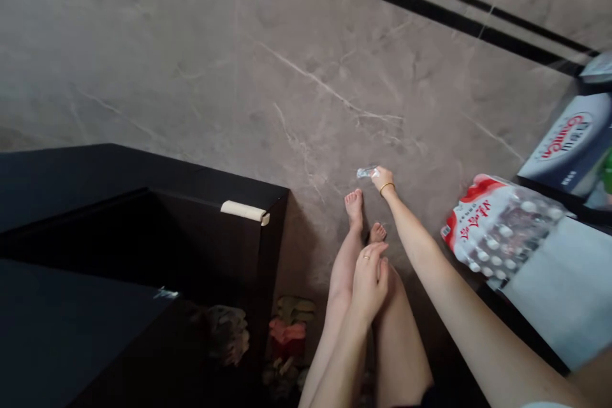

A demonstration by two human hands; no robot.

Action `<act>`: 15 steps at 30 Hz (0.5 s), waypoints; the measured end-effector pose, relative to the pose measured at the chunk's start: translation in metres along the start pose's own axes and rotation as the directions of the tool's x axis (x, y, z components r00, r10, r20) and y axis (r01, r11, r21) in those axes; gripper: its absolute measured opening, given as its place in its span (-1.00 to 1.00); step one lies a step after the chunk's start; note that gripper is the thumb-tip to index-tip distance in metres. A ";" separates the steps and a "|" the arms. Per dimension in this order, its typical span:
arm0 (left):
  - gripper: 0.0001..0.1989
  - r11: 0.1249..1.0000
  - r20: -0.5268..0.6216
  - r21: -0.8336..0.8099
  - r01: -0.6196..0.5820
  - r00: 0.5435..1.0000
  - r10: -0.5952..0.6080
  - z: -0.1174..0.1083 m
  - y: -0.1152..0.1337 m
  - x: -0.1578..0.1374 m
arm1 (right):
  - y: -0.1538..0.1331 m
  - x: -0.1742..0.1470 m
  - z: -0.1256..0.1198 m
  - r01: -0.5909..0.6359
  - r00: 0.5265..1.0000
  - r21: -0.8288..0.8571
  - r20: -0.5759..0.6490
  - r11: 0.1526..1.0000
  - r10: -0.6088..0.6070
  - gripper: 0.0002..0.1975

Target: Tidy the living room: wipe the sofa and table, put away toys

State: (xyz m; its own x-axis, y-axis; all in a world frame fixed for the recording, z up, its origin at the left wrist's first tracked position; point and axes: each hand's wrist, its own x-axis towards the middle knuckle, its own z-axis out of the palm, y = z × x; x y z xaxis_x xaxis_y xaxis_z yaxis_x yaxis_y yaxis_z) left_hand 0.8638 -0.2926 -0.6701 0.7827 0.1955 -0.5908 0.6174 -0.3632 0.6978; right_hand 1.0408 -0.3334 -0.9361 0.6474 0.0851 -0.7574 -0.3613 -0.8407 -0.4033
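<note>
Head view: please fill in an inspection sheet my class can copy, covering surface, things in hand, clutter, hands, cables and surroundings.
Surface: grey floor with pale veins.
Job's things: small clear piece, apparently plastic; exact kind cannot be told.
Clutter: red-and-white pack of bottles and blue-and-white box at the picture's right; pink footwear at the bottom, blurred.
Hands: right hand has the clear piece in its grip, above the floor; left hand is at the knee, holding nothing visible.
Cables: nothing seen.
Surroundings: black cabinet with a cream strip on its edge.
</note>
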 end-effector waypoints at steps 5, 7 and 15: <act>-0.66 0.967 -0.042 -0.133 0.217 0.974 -0.225 0.002 0.024 -0.004 | -0.022 -0.075 -0.098 -0.042 0.992 0.233 -0.110 0.971 0.069 -0.88; -0.59 0.951 -0.086 -0.146 0.273 0.954 -0.287 -0.007 0.053 -0.001 | -0.036 -0.121 -0.143 -0.047 0.989 0.375 -0.113 0.926 0.096 -0.94; -0.55 0.997 0.049 0.039 -0.073 0.996 0.071 -0.001 0.284 0.040 | -0.072 -0.277 -0.342 0.009 0.996 0.949 -0.038 0.317 0.086 -0.78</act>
State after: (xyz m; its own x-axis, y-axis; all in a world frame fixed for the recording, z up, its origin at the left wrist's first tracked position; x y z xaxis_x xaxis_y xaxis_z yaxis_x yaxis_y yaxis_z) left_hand 1.0705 -0.3866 -0.4957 0.8200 0.1244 -0.5586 0.5549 -0.4118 0.7228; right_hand 1.1168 -0.4789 -0.5218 0.6391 -0.0078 -0.7691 -0.7451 0.2418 -0.6216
